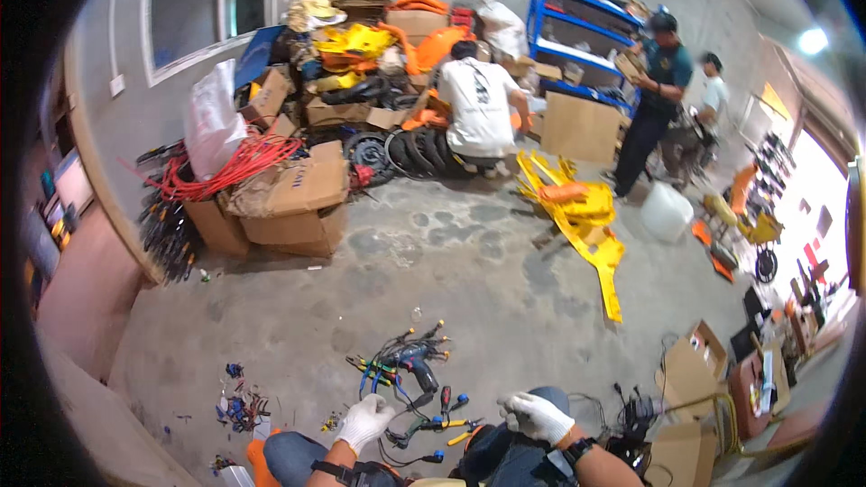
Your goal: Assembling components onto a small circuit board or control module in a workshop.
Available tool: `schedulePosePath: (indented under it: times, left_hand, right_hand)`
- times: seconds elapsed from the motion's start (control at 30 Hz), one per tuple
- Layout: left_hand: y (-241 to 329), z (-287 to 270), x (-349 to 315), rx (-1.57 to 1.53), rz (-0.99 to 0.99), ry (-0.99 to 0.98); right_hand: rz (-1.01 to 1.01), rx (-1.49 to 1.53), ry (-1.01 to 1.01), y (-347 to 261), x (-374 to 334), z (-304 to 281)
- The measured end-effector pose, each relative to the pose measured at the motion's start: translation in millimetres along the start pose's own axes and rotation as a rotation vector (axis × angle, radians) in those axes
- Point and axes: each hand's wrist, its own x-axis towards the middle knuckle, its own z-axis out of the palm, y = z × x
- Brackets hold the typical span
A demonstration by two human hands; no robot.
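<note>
My left hand (pixel 365 421), in a white glove, is held low in front of me with its fingers curled together, close to a bundle of dark and blue cables. My right hand (pixel 538 417), also gloved, is over my right knee with its fingers bent inward. What either hand pinches is too small to make out. Between and beyond the hands lie a cordless drill (pixel 419 373) with cables around it, a red-handled screwdriver (pixel 446 399), and yellow-handled pliers (pixel 458 425). Colourful connectors (pixel 363 365) lie left of the drill.
Small wire pieces (pixel 242 410) lie at left, a black charger (pixel 638 408) and open cardboard box (pixel 693 362) at right. Yellow plastic body panels (pixel 586 216) lie farther off. A person in white (pixel 476 108) crouches by tyres (pixel 422 153); another person (pixel 663 95) stands holding a carton.
</note>
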Motion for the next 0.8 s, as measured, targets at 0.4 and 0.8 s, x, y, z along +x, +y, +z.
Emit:
schedulePosePath:
  times: [0.4, 0.8]
  left_hand:
    - [-22.2, 12.4, 14.4, 0.168, 0.055, -0.098]
    - [-56.6, 27.4, 31.6, 0.072, 0.105, -0.073]
  right_hand:
    - [-0.072, -0.011, 0.058, 3.2, 3.3, -0.7]
    - [-0.1, -0.05, 0.037, 6.7, 3.3, -2.2]
